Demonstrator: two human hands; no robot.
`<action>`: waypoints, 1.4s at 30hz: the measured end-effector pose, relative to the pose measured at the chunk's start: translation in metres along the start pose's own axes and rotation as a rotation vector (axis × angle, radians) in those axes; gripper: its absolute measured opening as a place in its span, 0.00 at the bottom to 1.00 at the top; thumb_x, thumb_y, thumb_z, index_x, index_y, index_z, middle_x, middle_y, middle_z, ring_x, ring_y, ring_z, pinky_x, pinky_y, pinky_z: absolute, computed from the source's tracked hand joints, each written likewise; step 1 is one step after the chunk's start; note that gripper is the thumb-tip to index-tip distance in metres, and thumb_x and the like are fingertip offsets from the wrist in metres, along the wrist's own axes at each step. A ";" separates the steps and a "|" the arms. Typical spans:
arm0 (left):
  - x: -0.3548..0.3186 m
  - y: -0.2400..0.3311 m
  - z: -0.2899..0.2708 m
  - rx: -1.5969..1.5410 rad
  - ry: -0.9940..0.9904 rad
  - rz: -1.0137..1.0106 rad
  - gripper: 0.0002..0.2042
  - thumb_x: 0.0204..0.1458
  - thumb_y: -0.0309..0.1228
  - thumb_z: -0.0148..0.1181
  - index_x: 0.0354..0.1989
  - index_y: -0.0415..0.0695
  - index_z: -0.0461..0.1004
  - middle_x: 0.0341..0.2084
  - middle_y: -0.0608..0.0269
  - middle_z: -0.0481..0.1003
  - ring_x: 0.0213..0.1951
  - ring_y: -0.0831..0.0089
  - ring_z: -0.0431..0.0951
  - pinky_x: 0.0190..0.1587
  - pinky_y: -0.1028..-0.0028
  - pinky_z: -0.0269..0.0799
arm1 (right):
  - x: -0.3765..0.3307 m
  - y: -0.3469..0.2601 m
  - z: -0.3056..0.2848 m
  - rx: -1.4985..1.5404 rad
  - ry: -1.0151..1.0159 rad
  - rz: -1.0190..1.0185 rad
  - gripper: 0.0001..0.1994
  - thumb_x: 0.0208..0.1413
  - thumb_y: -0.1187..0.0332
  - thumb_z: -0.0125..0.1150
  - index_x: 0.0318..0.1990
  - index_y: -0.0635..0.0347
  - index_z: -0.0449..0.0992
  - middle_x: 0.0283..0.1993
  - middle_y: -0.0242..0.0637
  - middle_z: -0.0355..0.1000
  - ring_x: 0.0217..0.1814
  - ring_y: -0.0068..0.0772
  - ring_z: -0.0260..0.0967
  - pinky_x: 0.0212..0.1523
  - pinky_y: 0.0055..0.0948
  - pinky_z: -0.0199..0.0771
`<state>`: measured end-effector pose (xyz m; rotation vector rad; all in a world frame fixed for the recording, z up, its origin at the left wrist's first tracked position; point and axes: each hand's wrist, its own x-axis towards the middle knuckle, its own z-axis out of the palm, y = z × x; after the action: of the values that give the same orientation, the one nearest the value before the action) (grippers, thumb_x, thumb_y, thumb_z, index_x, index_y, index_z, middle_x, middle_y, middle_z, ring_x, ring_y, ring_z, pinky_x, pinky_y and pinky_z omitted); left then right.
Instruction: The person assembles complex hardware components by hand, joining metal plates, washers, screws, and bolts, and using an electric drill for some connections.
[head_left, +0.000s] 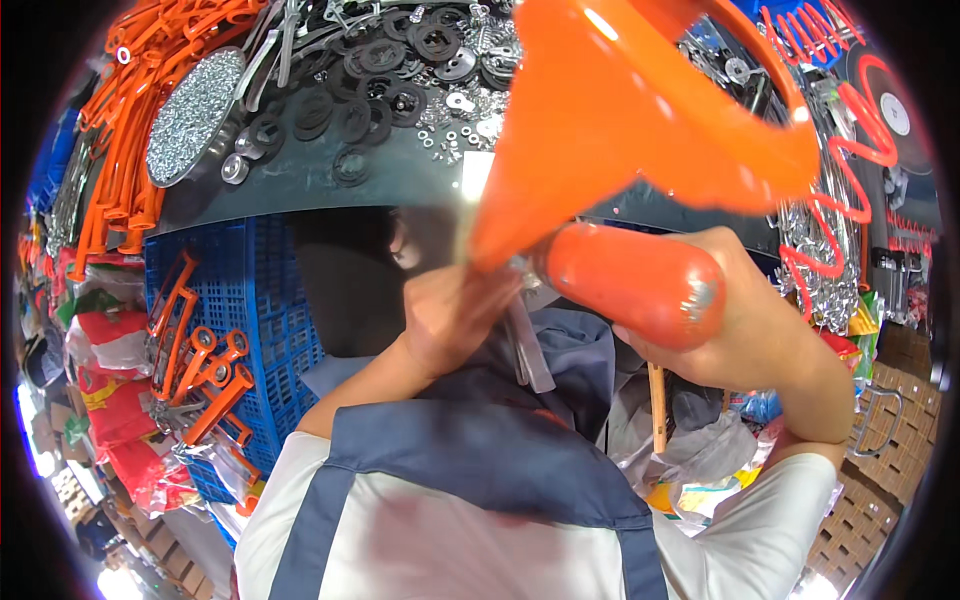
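Observation:
A large orange painted piece (600,130) with a looped upper end fills the upper right, close and partly blurred. Around its narrow lower end my left hand (450,310) is closed, the fingers smeared by motion. Below that hand hangs a flat grey metal strip (527,345). My right hand (735,300) wraps round a red cylindrical power tool (635,282) with a worn, scuffed end. The tool's metal front points at the orange piece near my left fingers; whether they touch I cannot tell.
On the dark bench (300,180) lie black discs (375,120), small washers and a metal bowl (195,118) of tiny metal parts. Orange bars (125,170) pile at left, above a blue crate (265,340) holding orange-handled pieces. A red coiled hose (850,200) hangs at right.

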<state>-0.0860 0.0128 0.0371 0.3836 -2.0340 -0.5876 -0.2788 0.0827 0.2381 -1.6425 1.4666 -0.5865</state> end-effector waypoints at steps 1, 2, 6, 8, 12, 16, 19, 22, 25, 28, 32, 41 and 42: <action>0.001 0.002 -0.001 -0.021 -0.013 -0.028 0.12 0.36 0.22 0.68 0.33 0.40 0.78 0.20 0.60 0.73 0.19 0.67 0.74 0.19 0.72 0.67 | 0.002 -0.001 -0.003 -0.029 -0.113 0.075 0.18 0.46 0.74 0.64 0.47 0.63 0.72 0.45 0.41 0.72 0.45 0.37 0.71 0.46 0.32 0.69; 0.003 0.004 -0.002 -0.039 -0.025 -0.058 0.12 0.36 0.22 0.67 0.33 0.40 0.78 0.20 0.60 0.73 0.19 0.67 0.75 0.20 0.72 0.67 | 0.003 -0.001 -0.006 -0.025 -0.108 0.080 0.18 0.46 0.74 0.64 0.47 0.63 0.72 0.45 0.41 0.72 0.45 0.37 0.71 0.46 0.32 0.69; 0.014 0.012 -0.008 -0.114 0.010 -0.112 0.14 0.36 0.21 0.67 0.35 0.40 0.78 0.19 0.60 0.73 0.18 0.67 0.74 0.19 0.71 0.67 | 0.005 -0.001 -0.007 -0.306 -0.134 0.030 0.19 0.48 0.72 0.63 0.49 0.61 0.71 0.46 0.43 0.71 0.49 0.42 0.69 0.48 0.35 0.69; 0.019 0.013 -0.013 -0.007 -0.124 -0.036 0.15 0.36 0.20 0.66 0.37 0.41 0.78 0.19 0.60 0.73 0.18 0.66 0.73 0.19 0.70 0.66 | 0.011 0.005 -0.004 -0.241 -0.072 -0.021 0.17 0.45 0.75 0.60 0.46 0.63 0.72 0.42 0.47 0.72 0.45 0.48 0.70 0.45 0.37 0.70; 0.006 0.001 -0.004 -0.053 -0.046 0.043 0.16 0.36 0.19 0.65 0.38 0.41 0.78 0.19 0.60 0.73 0.18 0.65 0.73 0.19 0.70 0.65 | 0.030 0.008 -0.005 -0.139 0.023 -0.113 0.16 0.40 0.80 0.54 0.42 0.65 0.72 0.37 0.52 0.73 0.39 0.55 0.72 0.39 0.40 0.73; -0.003 0.000 0.003 0.010 -0.015 -0.006 0.14 0.36 0.19 0.65 0.36 0.40 0.78 0.20 0.59 0.74 0.18 0.65 0.73 0.19 0.69 0.66 | 0.042 -0.001 -0.007 -0.372 -0.054 -0.086 0.10 0.43 0.76 0.58 0.36 0.61 0.73 0.35 0.41 0.73 0.40 0.48 0.69 0.41 0.38 0.71; -0.002 0.001 0.006 0.006 0.028 0.012 0.12 0.37 0.19 0.65 0.34 0.40 0.78 0.21 0.58 0.74 0.19 0.64 0.74 0.20 0.69 0.66 | 0.038 -0.016 -0.007 -0.415 -0.213 0.120 0.09 0.43 0.76 0.56 0.35 0.63 0.71 0.30 0.42 0.72 0.32 0.43 0.73 0.33 0.36 0.73; -0.005 -0.001 0.007 0.006 0.006 0.029 0.11 0.39 0.21 0.66 0.34 0.39 0.77 0.21 0.57 0.74 0.20 0.63 0.74 0.21 0.68 0.67 | 0.039 -0.036 -0.008 -0.297 -0.238 0.294 0.09 0.43 0.76 0.54 0.35 0.64 0.70 0.27 0.42 0.71 0.23 0.36 0.72 0.22 0.31 0.71; -0.004 0.001 0.001 0.062 -0.047 -0.007 0.09 0.41 0.24 0.66 0.34 0.43 0.78 0.21 0.61 0.74 0.20 0.65 0.74 0.23 0.69 0.67 | 0.027 -0.035 -0.007 -0.190 -0.178 0.430 0.13 0.44 0.76 0.57 0.40 0.65 0.70 0.24 0.38 0.71 0.18 0.27 0.69 0.15 0.26 0.69; -0.003 0.003 -0.003 0.068 0.011 -0.018 0.08 0.41 0.26 0.64 0.33 0.47 0.79 0.21 0.65 0.73 0.21 0.68 0.73 0.24 0.70 0.67 | -0.003 -0.045 -0.006 -0.149 -0.124 0.500 0.18 0.40 0.75 0.55 0.44 0.65 0.71 0.31 0.43 0.74 0.25 0.35 0.74 0.27 0.31 0.74; -0.007 0.018 -0.036 0.156 -0.142 -0.074 0.07 0.47 0.25 0.59 0.36 0.43 0.76 0.25 0.64 0.76 0.24 0.72 0.74 0.27 0.75 0.70 | -0.069 -0.004 0.007 -0.184 0.114 -0.066 0.20 0.43 0.76 0.66 0.47 0.65 0.71 0.30 0.35 0.75 0.26 0.20 0.73 0.23 0.21 0.73; 0.009 0.023 -0.030 -0.185 0.065 -0.562 0.17 0.49 0.33 0.61 0.46 0.39 0.71 0.28 0.61 0.70 0.28 0.73 0.67 0.28 0.74 0.63 | -0.066 0.045 0.064 0.558 0.307 0.303 0.24 0.46 0.82 0.61 0.54 0.63 0.66 0.35 0.38 0.73 0.32 0.27 0.74 0.19 0.22 0.74; 0.016 0.023 -0.029 -0.156 0.113 -0.442 0.16 0.50 0.34 0.59 0.45 0.39 0.71 0.28 0.58 0.69 0.29 0.69 0.69 0.28 0.72 0.64 | -0.062 0.046 0.063 0.561 0.304 0.299 0.24 0.46 0.82 0.61 0.54 0.63 0.66 0.35 0.38 0.73 0.32 0.27 0.74 0.19 0.22 0.74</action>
<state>-0.0703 0.0167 0.0737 0.7635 -1.7868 -0.9643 -0.2679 0.1614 0.1774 -0.9093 1.5404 -0.9983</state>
